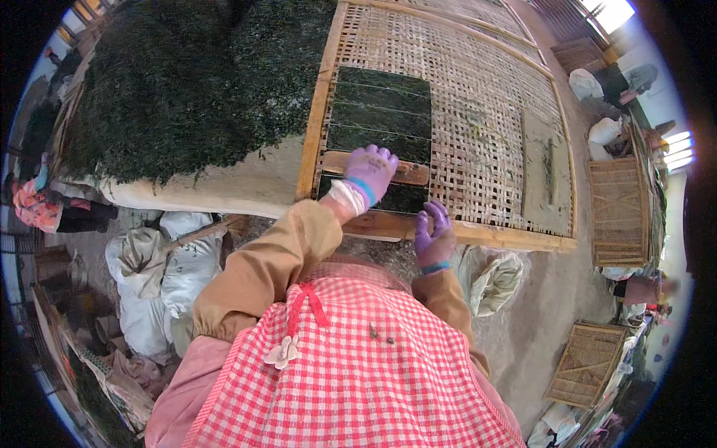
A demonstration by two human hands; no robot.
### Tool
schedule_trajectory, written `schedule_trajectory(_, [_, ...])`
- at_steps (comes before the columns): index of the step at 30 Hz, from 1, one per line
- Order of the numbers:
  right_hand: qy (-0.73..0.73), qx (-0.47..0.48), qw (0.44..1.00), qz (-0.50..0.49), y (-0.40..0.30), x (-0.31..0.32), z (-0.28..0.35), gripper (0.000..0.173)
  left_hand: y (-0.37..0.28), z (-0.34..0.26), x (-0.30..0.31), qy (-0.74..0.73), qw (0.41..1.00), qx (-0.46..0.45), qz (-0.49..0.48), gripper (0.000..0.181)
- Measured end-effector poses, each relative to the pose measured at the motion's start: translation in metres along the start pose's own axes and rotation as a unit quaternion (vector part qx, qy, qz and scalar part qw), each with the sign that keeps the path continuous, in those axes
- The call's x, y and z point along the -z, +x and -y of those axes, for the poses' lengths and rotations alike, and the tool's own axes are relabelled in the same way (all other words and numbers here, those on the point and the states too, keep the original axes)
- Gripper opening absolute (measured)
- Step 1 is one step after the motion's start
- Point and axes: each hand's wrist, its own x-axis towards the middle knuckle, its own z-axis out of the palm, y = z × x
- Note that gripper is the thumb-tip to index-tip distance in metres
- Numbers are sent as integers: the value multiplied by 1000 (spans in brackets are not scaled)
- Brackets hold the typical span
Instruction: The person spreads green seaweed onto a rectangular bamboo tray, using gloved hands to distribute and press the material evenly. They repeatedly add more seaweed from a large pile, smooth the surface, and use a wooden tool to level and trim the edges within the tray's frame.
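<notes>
My left hand (371,172), in a purple glove, is closed over a wooden block (411,173) that lies across a slotted frame (430,129). Dark green shredded leaf material (381,112) fills the frame's parallel strips. At the frame's near right corner is my right hand (434,232), also in a purple glove, its fingers curled and apart; whether the fingertips touch the corner is not clear. Under the frame lies a woven lattice tray (476,151) with a wooden rim. The underside of my left hand is hidden.
A large heap of dark green leaf material (207,84) lies left of the tray. On the tray's right part rests a flat board (543,168) with a slot or raised strip. White sacks (190,280) stand on the floor at left, an open sack (497,283) below the tray. A person (39,204) is at far left.
</notes>
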Motion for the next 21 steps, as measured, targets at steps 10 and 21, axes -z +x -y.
schedule_trajectory(10, [-275, 44, 957, 82, 60, -11, -5, 46, 3, 40, 26, -250, 965, -8, -80, 33])
schedule_trajectory(21, [-382, 38, 898, 216, 72, -17, -12, 57, -7, 42, 25, -305, 942, -14, -137, 31])
